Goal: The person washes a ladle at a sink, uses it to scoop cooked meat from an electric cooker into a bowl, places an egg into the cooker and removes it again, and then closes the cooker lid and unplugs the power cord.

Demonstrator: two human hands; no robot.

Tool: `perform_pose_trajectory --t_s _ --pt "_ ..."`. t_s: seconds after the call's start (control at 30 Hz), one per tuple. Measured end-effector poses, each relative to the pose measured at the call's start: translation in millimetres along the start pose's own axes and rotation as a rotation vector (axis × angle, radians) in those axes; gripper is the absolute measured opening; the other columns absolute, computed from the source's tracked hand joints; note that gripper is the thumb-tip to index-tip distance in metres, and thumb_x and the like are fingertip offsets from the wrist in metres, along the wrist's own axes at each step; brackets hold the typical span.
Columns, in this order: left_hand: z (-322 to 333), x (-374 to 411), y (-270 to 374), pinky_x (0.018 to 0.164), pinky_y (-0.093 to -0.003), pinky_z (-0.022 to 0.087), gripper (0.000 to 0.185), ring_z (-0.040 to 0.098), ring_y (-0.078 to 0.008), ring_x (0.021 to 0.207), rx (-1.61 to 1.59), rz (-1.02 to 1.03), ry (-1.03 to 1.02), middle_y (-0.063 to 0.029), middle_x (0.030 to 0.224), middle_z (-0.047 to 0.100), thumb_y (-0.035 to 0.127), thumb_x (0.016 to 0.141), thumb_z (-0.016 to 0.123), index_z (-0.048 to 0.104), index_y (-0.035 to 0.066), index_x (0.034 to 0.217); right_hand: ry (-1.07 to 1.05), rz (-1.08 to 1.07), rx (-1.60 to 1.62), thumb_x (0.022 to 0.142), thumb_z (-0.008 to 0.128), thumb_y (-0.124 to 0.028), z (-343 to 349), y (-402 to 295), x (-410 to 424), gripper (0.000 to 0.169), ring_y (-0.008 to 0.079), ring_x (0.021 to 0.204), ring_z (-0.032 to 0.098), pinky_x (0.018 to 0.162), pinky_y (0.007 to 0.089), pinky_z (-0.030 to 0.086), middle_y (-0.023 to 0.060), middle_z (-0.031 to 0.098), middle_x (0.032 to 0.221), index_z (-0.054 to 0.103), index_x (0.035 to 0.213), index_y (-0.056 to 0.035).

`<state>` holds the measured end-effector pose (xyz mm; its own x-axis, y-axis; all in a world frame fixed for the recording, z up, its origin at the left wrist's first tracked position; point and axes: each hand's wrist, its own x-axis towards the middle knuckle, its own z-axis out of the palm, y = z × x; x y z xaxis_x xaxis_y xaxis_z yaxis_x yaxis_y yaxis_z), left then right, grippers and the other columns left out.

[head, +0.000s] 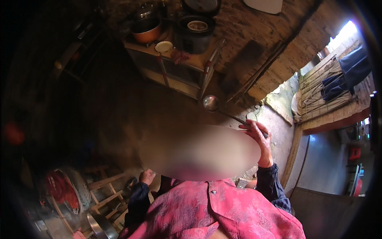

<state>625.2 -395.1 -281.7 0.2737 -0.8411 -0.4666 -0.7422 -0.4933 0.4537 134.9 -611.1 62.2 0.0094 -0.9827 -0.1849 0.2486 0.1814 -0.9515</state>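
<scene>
My right hand (259, 136) is raised at the right, its fingers wrapped around the handle of a long metal ladle (211, 103). The ladle's rounded bowl points up and left, away from me, in front of the low cabinet. My left hand (147, 177) is low on the left, beside the edge of a blurred oval patch. Its fingers look curled, but whether it grips anything cannot be made out. The blurred patch hides what lies between my hands. Dark sleeves cover both forearms, and a pink patterned shirt (238, 206) covers my chest.
Ahead, a low cabinet (179, 80) carries an orange pot (147, 35), an open rice cooker (192, 40), a pale dish (163, 47) and a pinkish cloth (180, 56). Lower left are a wooden frame (107, 188), a bag with red contents (61, 188) and a metal basin (103, 228).
</scene>
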Motion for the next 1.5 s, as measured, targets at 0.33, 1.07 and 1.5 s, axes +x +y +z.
perform_pose_trajectory --t_s 0.33,1.07,1.5 --pt "-113 169 89 0.077 -0.0435 0.052 0.034 0.065 -0.0343 0.089 -0.106 0.144 0.073 -0.0191 0.094 0.067 0.031 0.083 0.066 0.065 0.001 0.099 0.086 -0.187 -0.089 0.099 0.055 -0.026 78 -57 166 0.039 0.0193 0.083 0.070 0.073 0.0255 0.054 0.0179 0.070 0.098 0.059 0.118 0.0073" --pt "-129 336 106 0.063 -0.0381 0.047 0.032 0.055 -0.0239 0.063 -0.030 0.374 0.125 -0.0083 0.071 0.059 0.034 0.095 0.053 0.059 0.007 0.078 -0.052 -0.380 -0.226 0.101 0.054 -0.020 129 -81 553 0.034 0.0252 0.092 0.069 0.078 0.0333 0.056 0.0170 0.067 0.107 0.059 0.122 0.0063" --pt "-305 544 265 0.073 -0.0443 0.052 0.033 0.067 -0.0347 0.083 0.190 0.319 -0.094 -0.0165 0.087 0.069 0.029 0.083 0.071 0.063 0.005 0.104 -0.012 -0.785 -1.116 0.085 0.061 0.003 174 -62 543 0.036 0.0369 0.082 0.069 0.066 0.0398 0.057 0.0231 0.064 0.109 0.060 0.121 -0.0024"
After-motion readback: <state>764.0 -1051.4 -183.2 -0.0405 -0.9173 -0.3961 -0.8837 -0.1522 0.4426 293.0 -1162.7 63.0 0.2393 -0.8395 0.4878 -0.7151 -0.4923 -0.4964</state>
